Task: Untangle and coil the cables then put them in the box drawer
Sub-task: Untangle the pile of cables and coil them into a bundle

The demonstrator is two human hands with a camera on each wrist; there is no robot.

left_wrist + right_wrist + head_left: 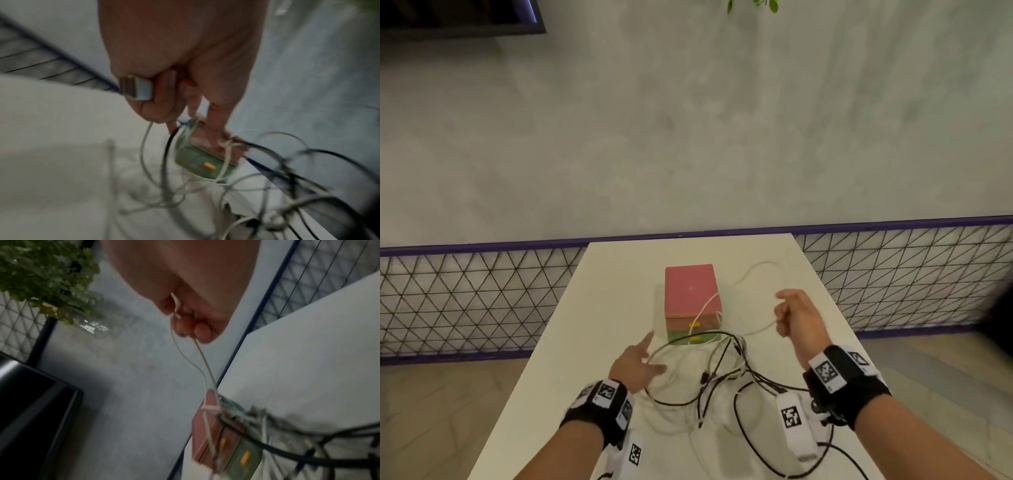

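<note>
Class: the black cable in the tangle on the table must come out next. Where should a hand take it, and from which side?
Probably the wide black cable loop arching beside the left hand, taken from the left: that stretch stands clear, while nearer the box it crosses the white cable held by the right hand.

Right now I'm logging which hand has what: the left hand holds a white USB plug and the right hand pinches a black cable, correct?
Not quite. The right hand pinches a white cable, as the right wrist view shows. The left hand does hold the white USB plug.
</note>
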